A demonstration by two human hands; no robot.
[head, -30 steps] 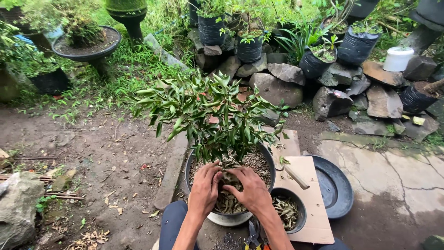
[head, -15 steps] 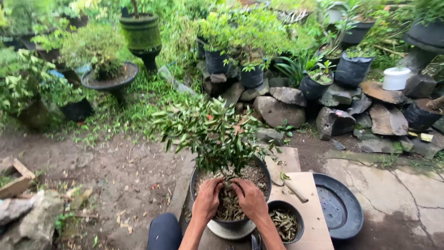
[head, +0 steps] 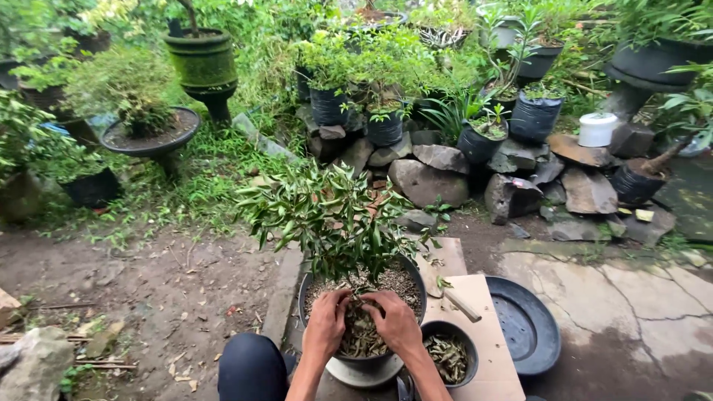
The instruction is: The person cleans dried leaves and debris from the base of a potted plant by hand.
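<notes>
A small leafy shrub (head: 334, 215) grows in a round black pot (head: 414, 281) filled with gritty soil. My left hand (head: 327, 323) and my right hand (head: 394, 321) rest side by side on the soil at the base of the trunk. Both press with curled fingers into a heap of dry fallen leaves (head: 360, 336). Whether either hand grips any leaves I cannot tell. Just right of the pot stands a small black bowl (head: 450, 355) holding more dry leaves.
A pale board (head: 490, 341) lies under the bowl, with a wooden stick (head: 462, 304) on it and a shallow black tray (head: 526, 327) to its right. Stacked rocks (head: 512, 194) with black grow bags line the back. Bare dirt lies to the left. My knee (head: 249, 367) is low left.
The view has tilted up and drifted, so the pot sits lower in the frame. Both hands stay on the dry leaves at the trunk base, fingers shifting slightly.
</notes>
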